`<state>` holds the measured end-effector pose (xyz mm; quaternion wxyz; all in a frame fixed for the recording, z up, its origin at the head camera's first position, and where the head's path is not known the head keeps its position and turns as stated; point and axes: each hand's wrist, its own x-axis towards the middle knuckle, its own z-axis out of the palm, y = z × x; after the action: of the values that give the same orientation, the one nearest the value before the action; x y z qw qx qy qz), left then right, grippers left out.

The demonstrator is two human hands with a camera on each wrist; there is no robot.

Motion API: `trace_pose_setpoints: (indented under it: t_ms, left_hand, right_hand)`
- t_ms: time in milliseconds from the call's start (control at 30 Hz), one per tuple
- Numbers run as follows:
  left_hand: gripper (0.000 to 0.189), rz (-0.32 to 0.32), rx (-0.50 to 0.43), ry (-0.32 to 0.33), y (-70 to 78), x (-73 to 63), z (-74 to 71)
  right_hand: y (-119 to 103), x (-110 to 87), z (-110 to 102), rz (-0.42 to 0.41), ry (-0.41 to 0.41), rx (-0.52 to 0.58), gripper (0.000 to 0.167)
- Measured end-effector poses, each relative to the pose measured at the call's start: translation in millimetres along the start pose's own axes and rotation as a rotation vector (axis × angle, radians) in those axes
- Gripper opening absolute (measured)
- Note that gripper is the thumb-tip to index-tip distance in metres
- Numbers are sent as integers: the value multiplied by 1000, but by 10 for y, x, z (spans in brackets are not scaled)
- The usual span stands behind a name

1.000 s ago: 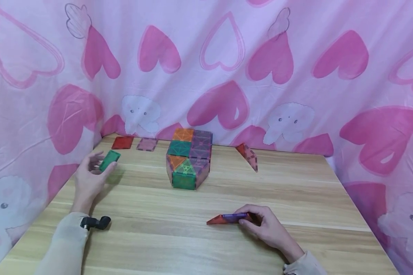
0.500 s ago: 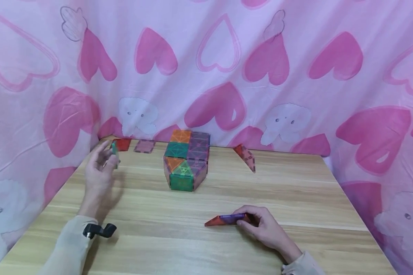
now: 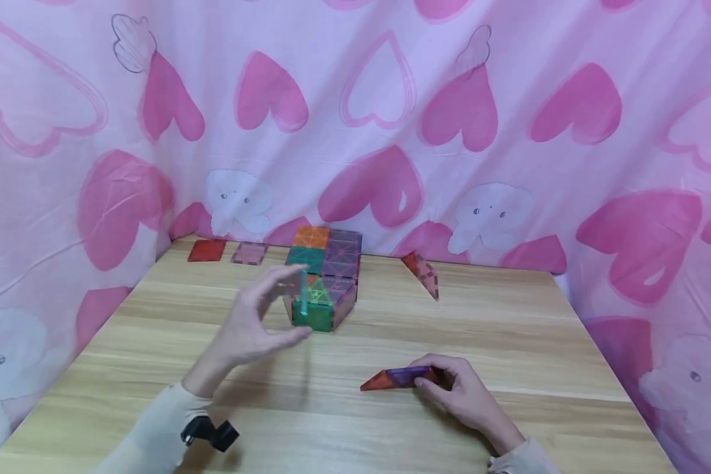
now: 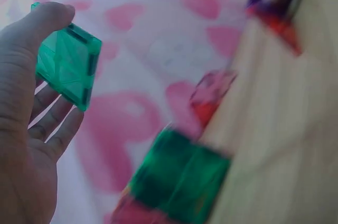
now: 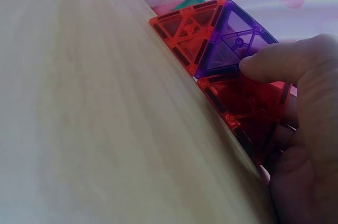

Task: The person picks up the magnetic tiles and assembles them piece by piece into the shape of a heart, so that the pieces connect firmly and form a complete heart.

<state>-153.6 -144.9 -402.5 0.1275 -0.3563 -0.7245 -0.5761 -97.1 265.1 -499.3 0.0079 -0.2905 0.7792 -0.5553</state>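
My left hand (image 3: 245,329) pinches a translucent green magnetic tile (image 4: 68,63) between thumb and fingers. In the head view that tile is edge-on, in front of a block-like structure of magnetic tiles (image 3: 343,253) whose near face is green. The head view does not settle whether the two touch. On the right, my right hand (image 3: 465,395) grips a joined strip of triangular tiles by its right part. The right wrist view shows a red triangle (image 5: 190,31), a purple triangle (image 5: 232,39) and another red triangle (image 5: 243,102), standing on edge on the tabletop.
Towards the back left lie a red tile (image 3: 207,250) and a pale pink tile (image 3: 249,253). A joined red and pink piece (image 3: 424,273) lies right of the structure. A heart-patterned curtain (image 3: 367,184) borders the wooden table (image 3: 509,329).
My left hand has carried the green tile from the table's left side rightward to the front of the structure. My right hand stays nearly still with the triangles.
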Motion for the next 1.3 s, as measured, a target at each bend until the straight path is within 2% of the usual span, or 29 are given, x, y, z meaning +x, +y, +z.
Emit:
trace_pose_setpoints:
  t_ms: [100,200,333,467,600,767,1000,1133,1300]
  left_hand:
    - [94,-46,18,-107,21,13,283]
    - [92,-72,34,-184,-12,14,530]
    - [91,-94,37,-253,-136,1,799]
    - [91,-125,20,-290,-317,-51,967]
    - [88,-152,35,-308,-474,-114,1066]
    - [87,-203,50,-340,-570,-158,1138]
    - [91,-183,50,-358,-605,-162,1159]
    - [93,-176,42,-365,-614,-162,1143]
    - [93,-159,46,-375,-631,-169,1136]
  right_hand:
    - [11,-28,-45,0,0,-12,29]
    - [30,-35,-65,-25,-11,-12,28]
    - [48,-45,-70,-37,-26,-5,29]
    - [54,-61,-83,-32,-32,-7,29]
    - [46,-84,-105,-41,-33,-24,30]
    - [38,-95,-124,-23,-49,-20,31]
    - [9,-99,-141,3,-69,-12,32]
    - [5,-87,-183,38,-68,129,37]
    - [79,-35,-285,-14,5,412,38]
